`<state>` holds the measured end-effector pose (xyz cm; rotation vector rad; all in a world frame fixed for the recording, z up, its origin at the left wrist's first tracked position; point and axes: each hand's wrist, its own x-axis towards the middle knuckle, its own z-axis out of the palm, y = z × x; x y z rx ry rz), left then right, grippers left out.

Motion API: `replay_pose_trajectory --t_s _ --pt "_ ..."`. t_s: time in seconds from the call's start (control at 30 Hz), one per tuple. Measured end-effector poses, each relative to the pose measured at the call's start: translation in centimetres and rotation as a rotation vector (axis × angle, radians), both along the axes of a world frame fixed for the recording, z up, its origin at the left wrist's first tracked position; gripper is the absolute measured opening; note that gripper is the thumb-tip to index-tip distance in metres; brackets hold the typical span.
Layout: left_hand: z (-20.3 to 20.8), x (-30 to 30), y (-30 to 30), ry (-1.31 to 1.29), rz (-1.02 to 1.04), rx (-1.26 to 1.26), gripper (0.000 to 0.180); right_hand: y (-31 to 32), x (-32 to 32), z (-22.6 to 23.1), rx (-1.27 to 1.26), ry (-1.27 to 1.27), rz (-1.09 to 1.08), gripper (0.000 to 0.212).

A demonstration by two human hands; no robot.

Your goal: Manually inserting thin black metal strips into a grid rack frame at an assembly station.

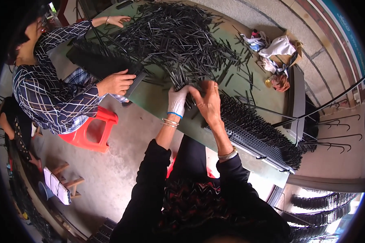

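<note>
My left hand (177, 102), in a white glove with a blue cuff edge, is closed around a small bunch of thin black sticks (178, 77) at the near edge of the big pile. Close on its right is my bare right hand (209, 106). Its thumb reaches to the gloved hand and stays apart from the other fingers, which bend downward and are slightly blurred; I see nothing held in it. Beyond both hands spreads a large heap of loose black sticks (170, 34). To the right of my right forearm lies a long perforated rack (247, 137) set with rows of upright black sticks.
A co-worker (56, 93) sits at the left on a red plastic stool (95, 129), one hand on a dark rack (103, 65). White bags (280, 46) lie at the table's far right. Metal rods with hooked ends (332, 123) jut out at the right.
</note>
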<state>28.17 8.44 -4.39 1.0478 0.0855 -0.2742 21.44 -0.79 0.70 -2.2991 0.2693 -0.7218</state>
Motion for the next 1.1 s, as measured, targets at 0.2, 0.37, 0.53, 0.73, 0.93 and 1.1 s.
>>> replay_pose_trajectory --t_s 0.2,0.37,0.53,0.73,0.93,1.1 --pt "-7.4 0.0 -2.3 -0.362 -0.027 -0.038 0.042 1.6 1.5 -5.4 0.555 -0.078 0.224 0.074" --pt "-8.9 -0.9 -1.4 -0.510 -0.124 0.292 0.039 1.7 0.2 -5.4 0.577 0.071 0.159 0.071" --pt "-8.0 -1.1 -1.6 -0.099 -0.172 -0.419 0.034 1.5 -0.9 -3.0 0.546 0.005 0.249 0.076" --pt "-8.3 -1.1 -0.7 -0.316 -0.142 -0.027 0.042 1.9 -1.2 -3.4 0.643 0.001 0.291 0.067" --pt "-5.9 -3.1 -0.3 -0.541 -0.095 0.412 0.050 1.8 -1.9 -3.5 0.500 0.009 0.193 0.052" --pt "-7.9 -3.5 -0.4 -0.439 0.000 0.077 0.049 1.8 -1.9 -2.0 0.550 0.064 0.225 0.052"
